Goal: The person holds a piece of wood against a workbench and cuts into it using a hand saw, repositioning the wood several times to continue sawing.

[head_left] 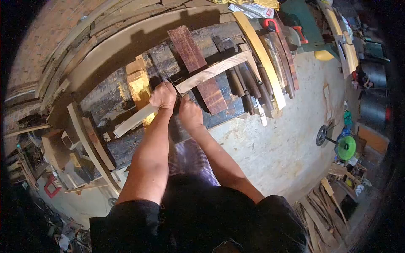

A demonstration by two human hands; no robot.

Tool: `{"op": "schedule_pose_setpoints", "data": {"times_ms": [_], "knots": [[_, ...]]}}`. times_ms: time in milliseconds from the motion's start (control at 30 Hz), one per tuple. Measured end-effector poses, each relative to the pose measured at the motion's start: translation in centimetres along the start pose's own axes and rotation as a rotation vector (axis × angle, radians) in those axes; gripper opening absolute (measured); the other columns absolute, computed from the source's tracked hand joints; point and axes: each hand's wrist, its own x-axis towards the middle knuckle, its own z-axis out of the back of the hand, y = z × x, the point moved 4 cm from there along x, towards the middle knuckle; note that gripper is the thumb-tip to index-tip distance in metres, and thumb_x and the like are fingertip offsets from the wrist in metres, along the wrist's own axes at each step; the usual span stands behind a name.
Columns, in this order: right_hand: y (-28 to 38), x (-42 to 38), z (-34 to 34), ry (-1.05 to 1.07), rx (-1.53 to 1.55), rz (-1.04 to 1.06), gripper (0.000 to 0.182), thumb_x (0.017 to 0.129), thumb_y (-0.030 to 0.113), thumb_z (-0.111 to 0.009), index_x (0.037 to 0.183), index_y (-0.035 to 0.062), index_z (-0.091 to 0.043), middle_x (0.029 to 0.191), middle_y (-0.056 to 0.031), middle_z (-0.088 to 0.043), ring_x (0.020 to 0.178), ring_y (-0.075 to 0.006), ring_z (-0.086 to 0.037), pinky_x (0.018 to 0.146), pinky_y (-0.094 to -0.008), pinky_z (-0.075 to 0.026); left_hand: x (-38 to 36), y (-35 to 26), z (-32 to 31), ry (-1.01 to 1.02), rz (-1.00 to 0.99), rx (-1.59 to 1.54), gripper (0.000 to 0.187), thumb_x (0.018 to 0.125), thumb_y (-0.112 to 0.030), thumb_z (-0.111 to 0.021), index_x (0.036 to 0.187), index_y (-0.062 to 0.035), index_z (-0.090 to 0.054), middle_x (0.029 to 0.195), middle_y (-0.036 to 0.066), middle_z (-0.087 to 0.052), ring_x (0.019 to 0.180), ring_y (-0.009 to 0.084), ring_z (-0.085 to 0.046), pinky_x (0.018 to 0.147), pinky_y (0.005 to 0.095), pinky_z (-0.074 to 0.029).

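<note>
A long pale wood strip [213, 71] lies slantwise across the dark workbench, crossing a reddish-brown board [213, 95]. My left hand [163, 96] is closed over the strip around its middle. Beside it, at the strip's near edge, my right hand [190, 113] is closed too, its fingers pinched together; what they hold is hidden. A thin dark straight edge [178, 89] shows between the two hands, across the strip, too small to name. Under the strip, left of my left hand, sits a yellowish wood block [137, 82].
Several dark-handled tools [249, 84] lie in a row on the right of the bench [114, 99], next to a long yellow board [261, 59]. A red-handled saw [272, 25] is behind. A curved plank [93, 147] stands at the left end. A green fan [346, 147] stands right.
</note>
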Motion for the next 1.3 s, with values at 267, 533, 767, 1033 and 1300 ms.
{"op": "schedule_pose_setpoints", "data": {"times_ms": [267,533,767,1033,1300], "knots": [[0.1,0.1,-0.2,0.029,-0.062,-0.063,0.016,0.089,0.013,-0.042,0.097,0.0007,-0.049,0.079,-0.0237,-0.064,0.070,-0.0387,-0.064,0.063,-0.0475,-0.052,0.1,0.0,-0.3,-0.013,-0.008,0.035,0.039,0.083,-0.032,-0.045,0.056,-0.0111,-0.064,0.062,0.014,-0.064,0.052,0.0318,-0.062,0.044,0.0433,-0.047],[-1.4,-2.3,0.4,0.117,-0.046,-0.123,0.021,0.091,0.016,-0.040,0.102,0.0004,-0.047,0.079,-0.0236,-0.064,0.069,-0.0401,-0.064,0.062,-0.0487,-0.052,0.1,-0.1,-0.1,-0.092,-0.028,0.028,0.040,0.083,-0.034,-0.045,0.054,-0.0117,-0.062,0.058,0.013,-0.063,0.049,0.0312,-0.062,0.041,0.0430,-0.047],[-0.4,-1.1,0.4,-0.043,-0.016,0.075,0.016,0.092,0.019,-0.042,0.093,0.0027,-0.047,0.072,-0.0228,-0.063,0.068,-0.0395,-0.064,0.058,-0.0474,-0.051,0.3,0.2,-0.8,-0.016,-0.003,0.064,0.040,0.084,-0.033,-0.046,0.056,-0.0107,-0.063,0.059,0.014,-0.063,0.050,0.0317,-0.062,0.042,0.0432,-0.047],[1.3,1.1,0.0,-0.126,-0.056,0.154,0.020,0.091,0.018,-0.042,0.088,-0.0006,-0.049,0.071,-0.0243,-0.062,0.069,-0.0378,-0.064,0.061,-0.0469,-0.052,0.3,0.3,-0.4,-0.018,0.002,0.035,0.040,0.083,-0.031,-0.046,0.056,-0.0090,-0.063,0.061,0.015,-0.064,0.051,0.0337,-0.062,0.044,0.0440,-0.048],[-1.2,-1.1,-0.5,0.133,-0.050,-0.133,0.018,0.087,0.012,-0.043,0.099,-0.0010,-0.046,0.081,-0.0265,-0.063,0.073,-0.0401,-0.064,0.066,-0.0481,-0.053,0.1,0.0,-0.1,-0.025,-0.011,-0.006,0.040,0.084,-0.030,-0.045,0.055,-0.0099,-0.063,0.062,0.014,-0.064,0.054,0.0331,-0.063,0.046,0.0447,-0.048]]}}
